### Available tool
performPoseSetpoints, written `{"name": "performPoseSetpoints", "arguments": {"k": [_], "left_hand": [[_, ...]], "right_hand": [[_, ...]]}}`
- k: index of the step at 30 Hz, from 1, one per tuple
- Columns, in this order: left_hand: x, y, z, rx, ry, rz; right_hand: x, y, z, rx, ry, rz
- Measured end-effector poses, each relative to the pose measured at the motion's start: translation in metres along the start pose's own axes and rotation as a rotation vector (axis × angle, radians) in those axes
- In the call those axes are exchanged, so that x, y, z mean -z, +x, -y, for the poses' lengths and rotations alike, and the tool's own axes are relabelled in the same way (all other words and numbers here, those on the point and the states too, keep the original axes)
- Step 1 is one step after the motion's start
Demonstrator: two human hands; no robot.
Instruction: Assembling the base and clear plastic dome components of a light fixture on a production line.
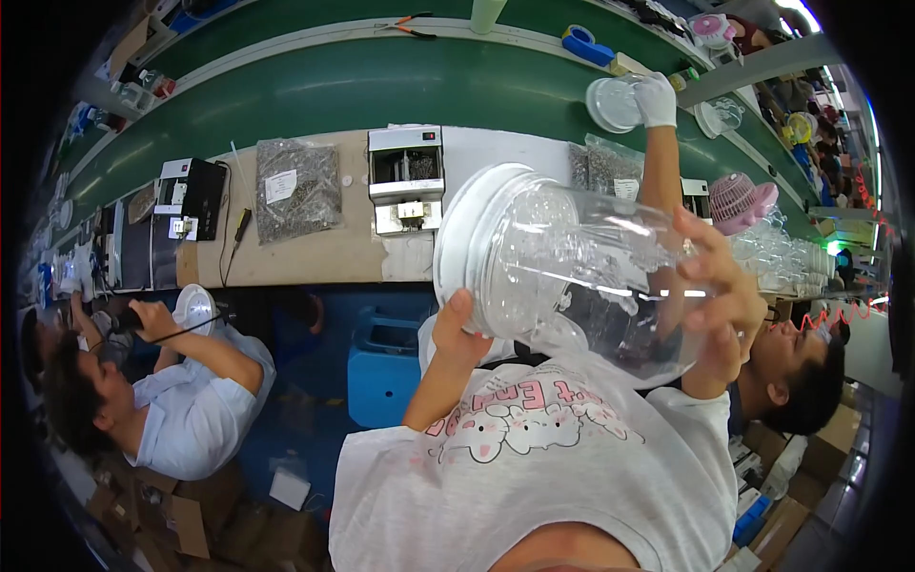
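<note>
Clearly, both hands are on the jar (pixel 605 296), a big see-through one with a white end (pixel 456 238). It is held tilted on its side in front of the wearer's chest, overlapping the near edge of the table (pixel 315 262) in view, with the white end toward the left. The left hand (pixel 457 341) grips that end from below, thumb pressed on the rim, the other fingers mostly hidden. The right hand (pixel 736 300) wraps the clear end, its fingers spread over the wall. Something clear and bumpy shows through the jar, though with the glare it may be only reflections.

On the table, a machine (pixel 405 176) stands just beyond the jar, with a bag (pixel 295 195) of small parts to its left, then a screwdriver (pixel 241 229) and a second machine (pixel 184 205). Behind runs a green belt (pixel 372 95); pliers (pixel 410 27) and a blue dispenser (pixel 586 45) lie along its far side. A co-worker's gloved hand (pixel 656 101) holds a white-rimmed piece (pixel 612 107) over the belt. At right, a pink basket (pixel 739 202) sits near clear pieces (pixel 782 253). At left, another co-worker (pixel 200 410) sits near a blue stool (pixel 386 386).
</note>
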State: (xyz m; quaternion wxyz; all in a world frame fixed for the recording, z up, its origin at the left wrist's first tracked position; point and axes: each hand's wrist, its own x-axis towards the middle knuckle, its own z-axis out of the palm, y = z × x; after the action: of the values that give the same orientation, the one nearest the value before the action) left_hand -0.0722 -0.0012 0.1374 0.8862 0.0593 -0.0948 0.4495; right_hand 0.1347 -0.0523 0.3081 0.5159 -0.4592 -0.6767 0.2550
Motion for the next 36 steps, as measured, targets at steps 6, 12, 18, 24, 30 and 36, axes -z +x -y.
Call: {"name": "performPoseSetpoints", "arguments": {"k": [6, 12, 18, 24, 30, 36], "left_hand": [[-0.019, 0.002, -0.008, 0.094, 0.362, -0.236], [-0.02, 0.027, 0.004, 0.154, 0.353, -0.531], [-0.001, 0.068, 0.005, 0.239, 0.074, -0.636], [0.007, 0.076, 0.009, 0.131, 0.103, -0.596], [-0.007, 0.083, 0.017, 0.092, 0.174, -0.637], [-0.017, 0.078, 0.032, 0.079, 0.153, -0.634]], "right_hand": [[-0.002, -0.008, 0.002, 0.091, -0.001, -0.03], [0.0, 0.015, -0.033, -0.114, 0.026, -0.084], [0.001, 0.064, -0.069, -0.4, 0.072, -0.097], [0.018, 0.074, -0.081, -0.169, -0.165, 0.144], [0.025, 0.071, -0.068, -0.352, 0.093, 0.104], [0.039, 0.056, -0.064, -0.31, 0.042, 0.084]]}}
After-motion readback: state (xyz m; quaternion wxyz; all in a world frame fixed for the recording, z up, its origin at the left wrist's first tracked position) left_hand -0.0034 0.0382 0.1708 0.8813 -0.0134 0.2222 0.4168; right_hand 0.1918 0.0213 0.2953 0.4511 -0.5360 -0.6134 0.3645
